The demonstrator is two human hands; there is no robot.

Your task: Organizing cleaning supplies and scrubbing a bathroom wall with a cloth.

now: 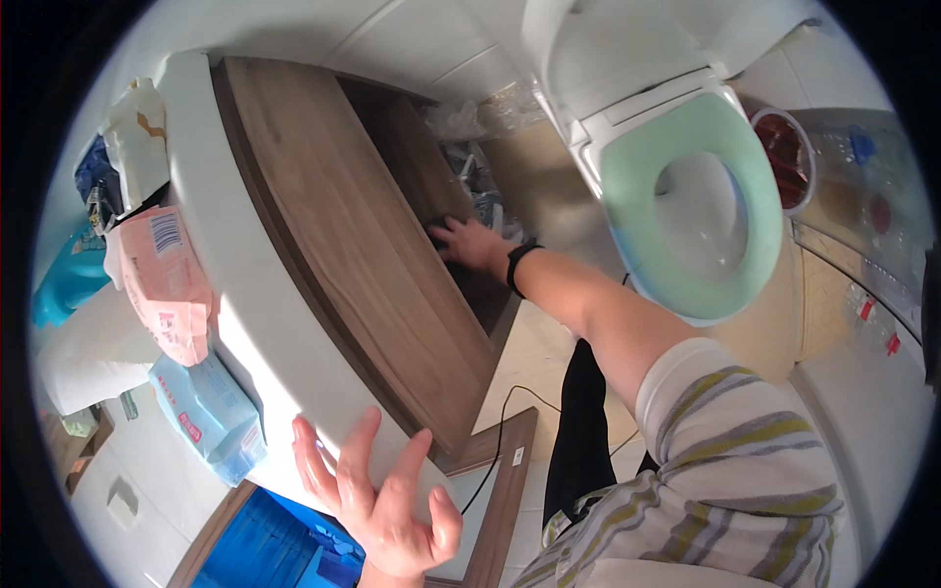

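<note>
Below a white countertop [245, 294] on the left stands a brown wood-grain cabinet [343, 245] with a dark opening [392, 137] along its side. My right hand [472, 245], a black band at its wrist, reaches to this opening with fingers spread. Its fingertips lie at the inner wooden panel, and I see nothing held in it. My left hand [382, 500] is raised by the countertop's near edge, fingers apart and empty. Whether it touches the edge I cannot tell. The inside of the cabinet is mostly in shadow.
A toilet with a pale green seat [632, 206] stands to the right, beside a bin [784, 162] and clear plastic bottles [872, 186]. Pink [162, 279] and blue packs [208, 412] lie on the countertop. Clear plastic wrap [456, 120] lies behind the cabinet. A black cable [502, 421] crosses below.
</note>
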